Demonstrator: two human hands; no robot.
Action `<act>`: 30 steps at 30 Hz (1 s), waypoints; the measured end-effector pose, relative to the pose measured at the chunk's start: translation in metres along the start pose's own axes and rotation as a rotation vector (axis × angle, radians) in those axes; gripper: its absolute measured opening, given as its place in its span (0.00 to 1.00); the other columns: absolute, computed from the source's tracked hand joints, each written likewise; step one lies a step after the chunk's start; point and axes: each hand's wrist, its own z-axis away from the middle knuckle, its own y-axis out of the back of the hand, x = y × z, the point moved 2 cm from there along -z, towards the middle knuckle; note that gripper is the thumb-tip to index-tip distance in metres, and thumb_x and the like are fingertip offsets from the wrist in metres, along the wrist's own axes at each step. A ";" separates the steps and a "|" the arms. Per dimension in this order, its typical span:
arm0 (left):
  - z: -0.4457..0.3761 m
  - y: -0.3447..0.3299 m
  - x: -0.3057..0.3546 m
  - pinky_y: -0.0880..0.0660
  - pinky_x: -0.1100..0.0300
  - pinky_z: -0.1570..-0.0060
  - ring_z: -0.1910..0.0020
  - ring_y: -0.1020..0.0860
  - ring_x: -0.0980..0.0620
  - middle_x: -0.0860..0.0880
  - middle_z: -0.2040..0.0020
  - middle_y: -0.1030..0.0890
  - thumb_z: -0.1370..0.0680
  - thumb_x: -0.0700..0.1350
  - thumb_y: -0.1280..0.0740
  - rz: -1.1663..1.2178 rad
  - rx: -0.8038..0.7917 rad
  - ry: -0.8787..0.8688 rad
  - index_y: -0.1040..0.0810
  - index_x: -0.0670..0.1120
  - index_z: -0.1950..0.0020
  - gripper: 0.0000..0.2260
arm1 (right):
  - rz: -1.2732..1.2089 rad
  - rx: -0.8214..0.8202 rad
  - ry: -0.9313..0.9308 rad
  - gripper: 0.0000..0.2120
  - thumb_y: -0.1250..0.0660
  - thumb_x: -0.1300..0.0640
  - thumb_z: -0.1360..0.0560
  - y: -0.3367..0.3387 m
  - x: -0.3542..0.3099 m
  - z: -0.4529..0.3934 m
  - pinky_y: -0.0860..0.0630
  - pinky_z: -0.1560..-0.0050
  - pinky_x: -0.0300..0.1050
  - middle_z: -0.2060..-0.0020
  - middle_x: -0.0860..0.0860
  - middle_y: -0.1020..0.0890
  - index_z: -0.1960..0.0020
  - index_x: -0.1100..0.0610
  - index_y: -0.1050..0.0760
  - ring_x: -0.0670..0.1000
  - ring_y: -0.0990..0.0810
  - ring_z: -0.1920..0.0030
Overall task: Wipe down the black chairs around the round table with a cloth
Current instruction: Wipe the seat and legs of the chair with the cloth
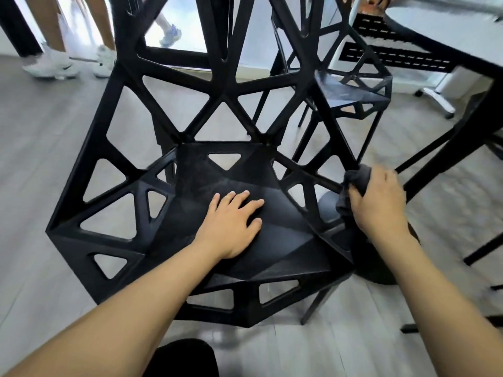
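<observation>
Now, my left hand [234, 221] flat on the chair [190, 170] seat, my right hand [378, 202] clutching the cloth [353, 186] at its right edge could snag it on a strut.

No legible text or labels.

Matt black chair [217, 170], perhaps metal; soft grey cloth [353, 186]; wood-grain floor [54, 131].

OBSTACLES: black angular lattice-frame chair [119, 213] with triangular openings, left hand [231, 223] flat on its seat | right hand [379, 202] with dark grey cloth [353, 183] on its right edge strut | second black lattice chair [353, 93] just behind | round grey-topped table [446, 31] with black legs right | FREE: grey wood-look floor [40, 148] left
</observation>
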 end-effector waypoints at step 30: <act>0.003 -0.001 0.001 0.60 0.44 0.21 0.19 0.54 0.47 0.51 0.17 0.50 0.16 0.58 0.51 -0.027 -0.002 -0.021 0.49 0.61 0.19 0.24 | 0.047 -0.211 0.524 0.15 0.36 0.50 0.20 -0.131 -0.185 -0.099 0.28 0.45 0.56 0.46 0.61 0.20 0.43 0.62 0.26 0.65 0.22 0.45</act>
